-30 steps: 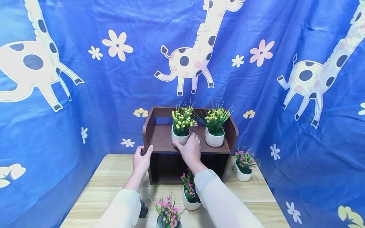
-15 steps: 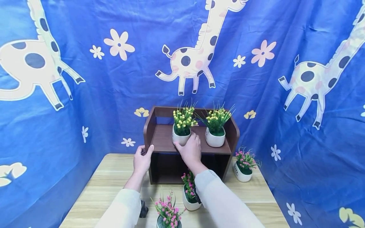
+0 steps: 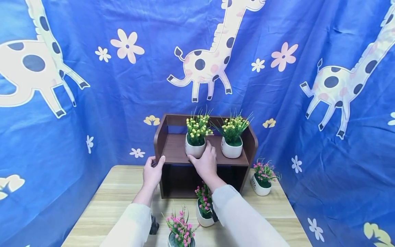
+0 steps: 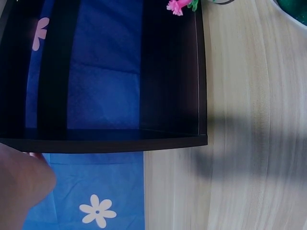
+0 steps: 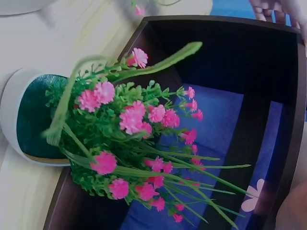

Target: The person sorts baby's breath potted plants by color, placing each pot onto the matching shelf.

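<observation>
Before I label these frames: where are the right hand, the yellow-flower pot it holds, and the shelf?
right hand (image 3: 206, 161), head view, back of the hand
yellow-flower pot (image 3: 193, 150), head view, white front wall
shelf (image 3: 176, 151), head view, bare top board

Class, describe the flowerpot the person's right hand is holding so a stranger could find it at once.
Find the brown shelf unit on the wooden table. Two white pots of yellow flowers stand on top; it is the left yellow-flower pot, gripped by the right hand.
</observation>
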{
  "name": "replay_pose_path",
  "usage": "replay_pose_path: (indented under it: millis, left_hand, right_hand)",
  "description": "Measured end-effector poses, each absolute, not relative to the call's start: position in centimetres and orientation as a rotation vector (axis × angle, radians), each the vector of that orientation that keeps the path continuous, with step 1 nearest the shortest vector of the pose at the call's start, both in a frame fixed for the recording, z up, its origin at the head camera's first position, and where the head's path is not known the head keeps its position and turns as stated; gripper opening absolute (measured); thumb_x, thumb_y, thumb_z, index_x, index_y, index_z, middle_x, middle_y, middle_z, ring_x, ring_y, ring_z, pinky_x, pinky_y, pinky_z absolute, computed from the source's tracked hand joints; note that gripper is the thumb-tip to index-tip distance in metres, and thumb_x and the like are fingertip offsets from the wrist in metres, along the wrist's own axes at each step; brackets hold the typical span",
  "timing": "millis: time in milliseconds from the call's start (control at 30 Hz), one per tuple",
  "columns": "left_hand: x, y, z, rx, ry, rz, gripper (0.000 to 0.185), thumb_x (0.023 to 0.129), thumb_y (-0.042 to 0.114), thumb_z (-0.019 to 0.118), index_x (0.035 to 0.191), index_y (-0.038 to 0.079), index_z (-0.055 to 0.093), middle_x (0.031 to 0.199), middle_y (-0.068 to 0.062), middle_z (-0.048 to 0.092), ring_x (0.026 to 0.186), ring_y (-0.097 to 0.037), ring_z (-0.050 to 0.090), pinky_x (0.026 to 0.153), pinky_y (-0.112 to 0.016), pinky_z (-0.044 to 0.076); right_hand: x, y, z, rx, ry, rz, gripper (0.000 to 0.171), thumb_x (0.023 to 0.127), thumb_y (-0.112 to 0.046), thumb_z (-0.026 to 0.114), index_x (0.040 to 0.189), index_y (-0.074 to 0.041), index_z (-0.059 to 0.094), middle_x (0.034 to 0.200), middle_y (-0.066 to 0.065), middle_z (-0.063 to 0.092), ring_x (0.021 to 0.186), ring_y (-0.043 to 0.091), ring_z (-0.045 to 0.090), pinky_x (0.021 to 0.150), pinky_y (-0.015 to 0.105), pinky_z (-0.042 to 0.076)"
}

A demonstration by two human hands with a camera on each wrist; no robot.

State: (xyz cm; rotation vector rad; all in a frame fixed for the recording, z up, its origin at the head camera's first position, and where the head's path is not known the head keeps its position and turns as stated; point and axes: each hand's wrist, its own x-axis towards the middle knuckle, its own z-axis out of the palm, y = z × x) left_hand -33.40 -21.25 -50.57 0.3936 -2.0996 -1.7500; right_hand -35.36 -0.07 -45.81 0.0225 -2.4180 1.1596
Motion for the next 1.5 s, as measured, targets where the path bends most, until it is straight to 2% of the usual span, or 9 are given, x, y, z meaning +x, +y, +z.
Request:
replay_pose_path:
  millis: [267,533,667,967,1200,1333,1500]
  left_hand:
    - [-33.6,-21.3,-50.7,0.388,-2.095,-1.758,0.046,0.105,0.047,0.069,0.129,0.008,0.062,0.133,-0.022,0.068,0.115,-0.026,0.058,0.102,-0.037,0.043]
    - [-33.7,-21.4,-50.8,0.388,-2.096,-1.762,0.046,0.105,0.047,0.069,0.129,0.008,0.062,0.135,-0.022,0.068,0.113,-0.024,0.058,0.102,-0.037,0.044]
    - [-33.7,-21.3,-50.7,0.390,-2.096,-1.758,0.044,0.105,0.046,0.069,0.127,0.008,0.063,0.132,-0.021,0.069,0.111,-0.022,0.058,0.100,-0.034,0.043]
    - [-33.6,-21.2,-50.4,0.389,-2.085,-1.748,0.044,0.105,0.045,0.069,0.126,0.007,0.062,0.131,-0.021,0.069,0.111,-0.020,0.057,0.099,-0.032,0.043]
    - [-33.7,-21.4,-50.6,0.386,-2.098,-1.752,0.047,0.105,0.048,0.069,0.127,0.007,0.062,0.132,-0.020,0.068,0.115,-0.024,0.058,0.100,-0.034,0.042]
    - [-33.8,-21.4,-50.8,0.382,-2.099,-1.753,0.047,0.105,0.048,0.069,0.127,0.007,0.062,0.132,-0.021,0.067,0.115,-0.024,0.057,0.102,-0.036,0.042]
    - [-33.9,-21.3,-50.9,0.378,-2.090,-1.762,0.045,0.106,0.046,0.068,0.127,0.007,0.062,0.133,-0.020,0.067,0.113,-0.019,0.057,0.102,-0.032,0.042]
  right_hand:
    - [-34.1,0.6,-46.3,0.082,-2.337,1.262,0.092,0.087,-0.039,0.092,0.160,-0.010,0.046,0.148,0.017,0.055,0.137,0.035,0.057,0.117,0.053,0.050]
    - [-33.0,2.1,-47.1,0.142,-2.190,1.387,0.080,0.090,-0.029,0.091,0.156,-0.009,0.051,0.146,0.014,0.057,0.132,0.031,0.062,0.113,0.046,0.055]
    - [-32.2,3.2,-47.9,0.169,-2.179,1.399,0.078,0.091,-0.029,0.090,0.156,-0.009,0.052,0.146,0.012,0.057,0.129,0.031,0.063,0.112,0.048,0.054]
    - [-30.0,5.3,-50.0,0.268,-2.140,1.451,0.070,0.096,-0.027,0.084,0.156,-0.008,0.051,0.148,0.012,0.057,0.136,0.030,0.058,0.116,0.053,0.048]
    - [-27.8,6.9,-52.6,0.298,-2.171,1.396,0.065,0.097,-0.024,0.081,0.155,-0.013,0.053,0.148,0.005,0.058,0.132,0.025,0.059,0.112,0.045,0.050]
    - [-26.9,7.8,-54.4,0.356,-2.160,1.368,0.056,0.102,-0.014,0.072,0.155,-0.011,0.052,0.147,0.009,0.058,0.135,0.026,0.057,0.112,0.043,0.050]
    - [-26.3,8.8,-56.6,0.414,-2.100,1.348,0.052,0.101,-0.001,0.062,0.153,0.001,0.052,0.143,0.021,0.059,0.132,0.031,0.057,0.110,0.042,0.049]
